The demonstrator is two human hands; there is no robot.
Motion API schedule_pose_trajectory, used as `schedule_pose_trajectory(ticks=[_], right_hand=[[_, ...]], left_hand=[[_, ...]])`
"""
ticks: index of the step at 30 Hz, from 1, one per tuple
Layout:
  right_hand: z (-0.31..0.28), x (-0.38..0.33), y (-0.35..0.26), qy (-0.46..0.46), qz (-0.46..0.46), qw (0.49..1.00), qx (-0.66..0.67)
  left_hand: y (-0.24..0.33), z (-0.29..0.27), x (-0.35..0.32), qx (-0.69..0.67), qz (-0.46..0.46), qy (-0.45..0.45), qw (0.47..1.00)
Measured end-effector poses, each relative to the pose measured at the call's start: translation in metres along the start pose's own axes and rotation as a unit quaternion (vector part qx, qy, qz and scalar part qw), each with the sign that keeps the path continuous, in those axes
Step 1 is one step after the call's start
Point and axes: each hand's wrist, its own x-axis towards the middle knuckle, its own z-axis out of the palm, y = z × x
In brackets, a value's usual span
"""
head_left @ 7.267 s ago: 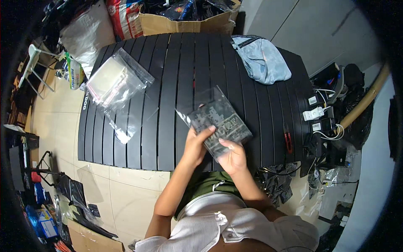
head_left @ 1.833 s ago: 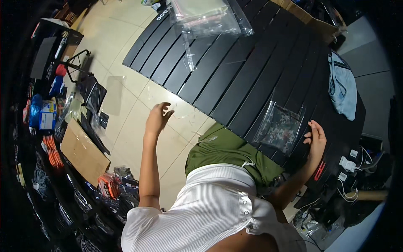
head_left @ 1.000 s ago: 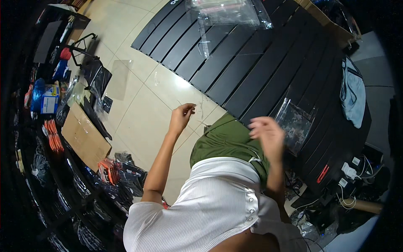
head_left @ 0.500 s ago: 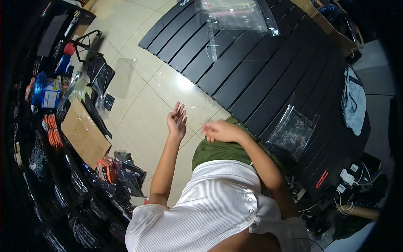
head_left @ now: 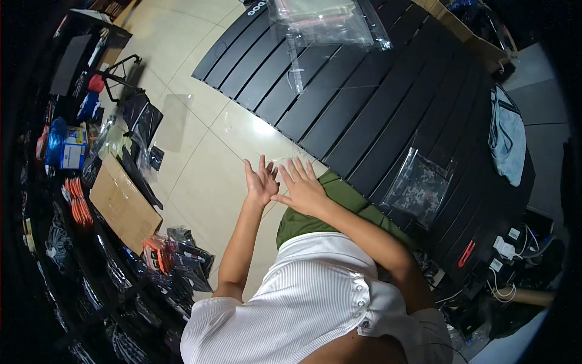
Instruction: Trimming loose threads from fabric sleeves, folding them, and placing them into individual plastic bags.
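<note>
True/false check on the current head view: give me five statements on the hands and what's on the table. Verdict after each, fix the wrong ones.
1. The camouflage-pattern packet lies on the black slatted table. True.
2. The right hand is clenched into a fist. False: the right hand is spread open.
3. The left hand is open, palm showing. True.
4. The light-blue cloth is on the floor. False: the light-blue cloth lies on the black slatted table.
5. Clear plastic bags lie on the black slatted table. True.
</note>
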Motion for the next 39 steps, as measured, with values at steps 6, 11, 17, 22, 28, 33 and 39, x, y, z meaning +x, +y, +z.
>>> schedule_pose_trajectory(ticks=[6,11,17,22,28,33,39], right_hand=[[-0.001,-0.005,0.0,0.066,-0.075,0.994,-0.038],[-0.043,-0.037,0.004,0.088,-0.03,0.958,0.27],[-0.159,-0.14,0.026,0.334,0.202,0.884,0.258],[-0.199,-0.209,0.109,0.524,0.388,0.694,0.305],[-0.205,-0.203,0.128,0.436,0.42,0.682,0.41],[-0.203,-0.205,0.14,0.428,0.421,0.669,0.438],[-0.202,-0.218,0.142,0.435,0.373,0.639,0.512]], left_hand=[[-0.002,-0.014,0.003,0.175,0.129,0.187,0.958],[-0.005,0.048,-0.041,0.29,0.411,0.071,0.861],[-0.006,0.15,-0.089,0.469,0.419,-0.152,0.762],[-0.051,0.243,-0.069,0.557,0.224,-0.255,0.758],[-0.078,0.297,-0.042,0.64,0.09,-0.265,0.716],[-0.085,0.295,-0.023,0.607,0.067,-0.28,0.74],[-0.089,0.309,-0.037,0.593,0.051,-0.272,0.756]])
